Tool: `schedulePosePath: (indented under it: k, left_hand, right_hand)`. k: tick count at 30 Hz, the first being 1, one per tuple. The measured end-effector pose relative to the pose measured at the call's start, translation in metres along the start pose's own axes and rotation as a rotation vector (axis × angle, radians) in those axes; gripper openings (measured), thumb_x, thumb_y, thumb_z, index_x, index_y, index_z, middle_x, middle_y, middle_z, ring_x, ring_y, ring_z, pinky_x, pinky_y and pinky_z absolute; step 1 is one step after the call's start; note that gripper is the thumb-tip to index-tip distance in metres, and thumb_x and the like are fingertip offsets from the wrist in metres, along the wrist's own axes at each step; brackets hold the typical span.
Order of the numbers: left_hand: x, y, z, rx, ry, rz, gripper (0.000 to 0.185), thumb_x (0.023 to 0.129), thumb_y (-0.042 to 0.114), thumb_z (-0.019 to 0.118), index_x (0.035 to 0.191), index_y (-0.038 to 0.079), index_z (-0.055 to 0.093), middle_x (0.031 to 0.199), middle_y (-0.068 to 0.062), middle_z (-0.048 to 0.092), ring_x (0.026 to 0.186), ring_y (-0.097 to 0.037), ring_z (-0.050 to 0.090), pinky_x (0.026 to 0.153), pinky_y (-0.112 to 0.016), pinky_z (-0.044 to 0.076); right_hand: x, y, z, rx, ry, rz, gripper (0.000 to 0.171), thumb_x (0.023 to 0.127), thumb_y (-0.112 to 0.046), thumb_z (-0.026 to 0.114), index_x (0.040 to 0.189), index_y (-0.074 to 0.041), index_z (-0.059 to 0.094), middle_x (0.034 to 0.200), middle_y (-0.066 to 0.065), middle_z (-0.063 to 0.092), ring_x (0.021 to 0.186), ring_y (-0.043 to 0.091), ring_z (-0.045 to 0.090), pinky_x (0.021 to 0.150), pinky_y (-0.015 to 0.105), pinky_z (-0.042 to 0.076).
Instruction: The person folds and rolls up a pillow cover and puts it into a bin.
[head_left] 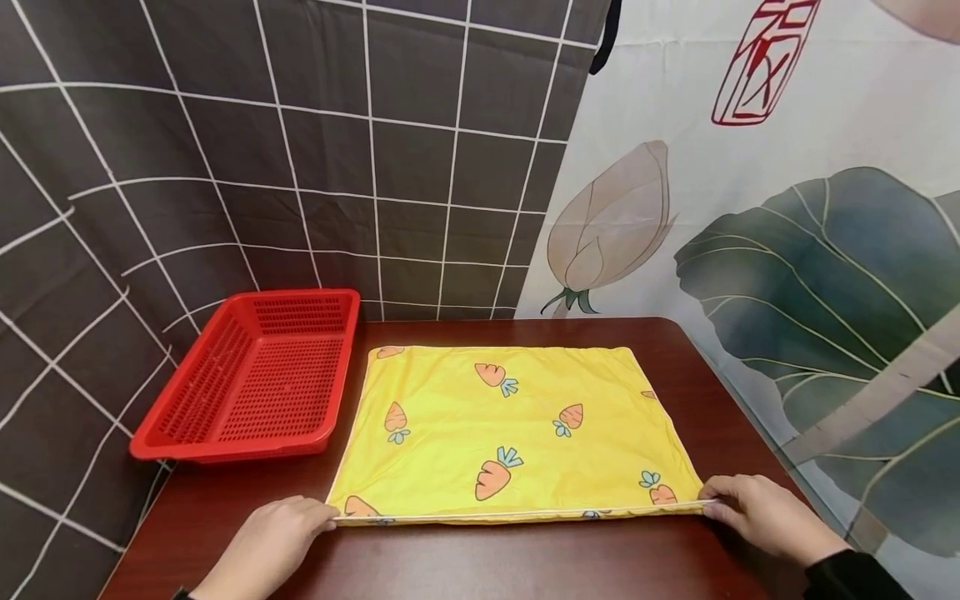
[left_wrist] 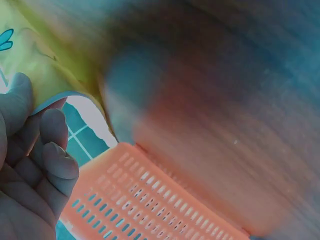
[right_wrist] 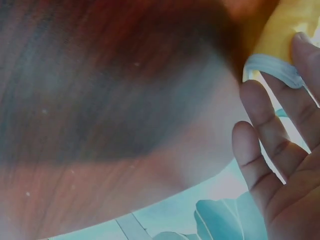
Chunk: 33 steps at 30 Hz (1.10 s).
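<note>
both hands, left hand [head_left: 273,533] and right hand [head_left: 757,510], pinch the yellow pillowcase [head_left: 510,433] corners.

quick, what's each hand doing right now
Left hand: pinching the near left corner of the yellow carrot-print pillowcase.
Right hand: pinching the near right corner of the same pillowcase.

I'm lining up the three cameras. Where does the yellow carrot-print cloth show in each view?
Head: yellow cloth lies flat mid-table, both hands at its near corners.
Left wrist: top left, its corner at the left hand's fingers.
Right wrist: top right, by the right hand's fingers.
Shared landmark: the cloth's white-piped edge.
</note>
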<state>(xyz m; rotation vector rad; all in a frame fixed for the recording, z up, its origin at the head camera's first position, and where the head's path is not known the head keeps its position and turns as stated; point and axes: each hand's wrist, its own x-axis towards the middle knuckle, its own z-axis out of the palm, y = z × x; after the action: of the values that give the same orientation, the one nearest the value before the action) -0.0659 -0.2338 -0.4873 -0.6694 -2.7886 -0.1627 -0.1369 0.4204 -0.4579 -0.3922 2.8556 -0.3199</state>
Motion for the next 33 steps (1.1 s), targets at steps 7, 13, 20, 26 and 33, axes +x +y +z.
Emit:
schedulePosePath:
  k: [7,13,20,26,33]
  left_hand:
    - [-0.003,-0.007,-0.001,-0.011,0.195,0.078,0.021,0.076,0.021,0.091,0.090,0.027,0.077,0.080,0.018,0.070,0.074,-0.003,0.061,0.065,-0.022,0.052]
    - [-0.005,-0.012,-0.004,-0.035,0.286,0.111,0.024,0.070,0.024,0.093,0.089,0.027,0.080,0.078,0.020,0.072,0.072,0.000,0.060,0.066,-0.018,0.049]
    - [-0.006,-0.015,-0.013,-0.076,0.303,0.052,0.028,0.066,0.021,0.096,0.089,0.028,0.081,0.080,0.023,0.071,0.073,0.003,0.059,0.068,-0.017,0.050]
    - [-0.009,-0.015,-0.025,-0.104,0.292,0.000,0.032,0.064,0.016,0.098,0.089,0.029,0.082,0.081,0.026,0.069,0.072,0.006,0.056,0.067,-0.014,0.048]
    - [-0.011,-0.012,-0.040,-0.129,0.190,-0.086,0.026,0.071,0.020,0.097,0.089,0.030,0.082,0.081,0.029,0.064,0.072,0.009,0.052,0.064,-0.020,0.051]
  right_hand:
    - [-0.004,0.000,-0.009,0.059,-0.030,-0.029,0.010,0.093,-0.026,0.080,0.101,-0.027,0.073,0.087,-0.016,0.065,0.075,-0.003,0.047,0.067,0.021,0.045]
    - [-0.005,0.002,-0.014,0.125,-0.063,-0.025,0.008,0.093,-0.027,0.080,0.098,-0.027,0.075,0.085,-0.015,0.065,0.075,-0.003,0.049,0.067,0.021,0.044]
    - [-0.010,0.004,-0.022,0.170,-0.095,-0.065,0.005,0.093,-0.028,0.080,0.095,-0.028,0.076,0.085,-0.017,0.068,0.076,-0.005,0.049,0.067,0.020,0.044]
    - [-0.013,0.003,-0.027,0.244,-0.156,-0.067,0.007,0.094,-0.030,0.079,0.097,-0.024,0.078,0.087,-0.016,0.070,0.076,-0.005,0.049,0.067,0.020,0.042]
    - [-0.019,0.003,-0.040,0.351,-0.207,-0.097,0.007,0.097,-0.024,0.076,0.099,-0.018,0.077,0.086,-0.012,0.069,0.073,-0.003,0.049,0.063,0.022,0.040]
